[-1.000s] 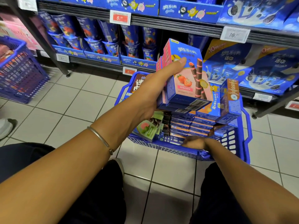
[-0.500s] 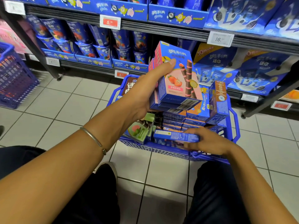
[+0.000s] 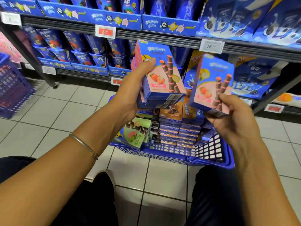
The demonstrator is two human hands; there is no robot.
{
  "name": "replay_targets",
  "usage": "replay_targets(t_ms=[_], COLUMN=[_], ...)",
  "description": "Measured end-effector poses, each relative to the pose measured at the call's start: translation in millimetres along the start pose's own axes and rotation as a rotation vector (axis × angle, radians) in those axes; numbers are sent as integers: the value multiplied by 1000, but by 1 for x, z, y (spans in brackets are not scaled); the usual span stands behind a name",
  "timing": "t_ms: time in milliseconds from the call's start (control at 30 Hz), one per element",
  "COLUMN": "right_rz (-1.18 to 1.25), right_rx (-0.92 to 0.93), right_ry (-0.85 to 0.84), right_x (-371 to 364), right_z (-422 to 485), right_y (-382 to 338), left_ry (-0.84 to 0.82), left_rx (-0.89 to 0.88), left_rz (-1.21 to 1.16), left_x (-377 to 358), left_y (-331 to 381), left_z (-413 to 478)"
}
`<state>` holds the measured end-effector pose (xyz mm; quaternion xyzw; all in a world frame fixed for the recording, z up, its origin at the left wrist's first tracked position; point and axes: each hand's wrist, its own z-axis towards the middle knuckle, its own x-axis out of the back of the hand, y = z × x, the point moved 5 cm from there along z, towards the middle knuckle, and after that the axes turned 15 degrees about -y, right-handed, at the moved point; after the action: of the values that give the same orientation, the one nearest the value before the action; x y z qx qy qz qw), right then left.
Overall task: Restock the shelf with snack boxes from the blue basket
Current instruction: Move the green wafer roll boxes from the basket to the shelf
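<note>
Single box (image 3: 211, 77) up from basket (image 3: 210, 149), beside stack (image 3: 160, 75)

Bright, even store light falls from above, leaving dark shadow under the shelf (image 3: 162, 39) boards. The strawberry snack box (image 3: 211, 82) at 2 o'clock is motion-smeared. Wide-angle bending curves lines toward 12 and 3 o'clock.

Glossy printed cardboard on snack boxes (image 3: 161, 74); perforated blue plastic basket (image 3: 210, 149); smooth, faintly shiny floor tiles (image 3: 65, 111); thin metal bracelet (image 3: 84, 145).
</note>
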<state>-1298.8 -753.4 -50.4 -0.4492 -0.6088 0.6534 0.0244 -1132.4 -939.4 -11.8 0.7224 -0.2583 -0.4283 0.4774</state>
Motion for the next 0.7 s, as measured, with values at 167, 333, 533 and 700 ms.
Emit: replay_targets(t_ms=[167, 333, 533, 700], right_rz=[41, -197, -196, -166], right_rx=[79, 12, -116, -88], right_ry=[-162, -153, -181, -132], right_x=[-46, -78, -87, -85], right_z=[-4, 4, 9, 34], right_y=[-23, -4, 18, 24], left_ry=[32, -20, -57, -75], left_rx=[20, 5, 13, -16], left_rz=[69, 162, 178, 246], left_x=[3, 1, 6, 11], left_y=[-12, -18, -12, -8], left_z=[4, 7, 23, 51])
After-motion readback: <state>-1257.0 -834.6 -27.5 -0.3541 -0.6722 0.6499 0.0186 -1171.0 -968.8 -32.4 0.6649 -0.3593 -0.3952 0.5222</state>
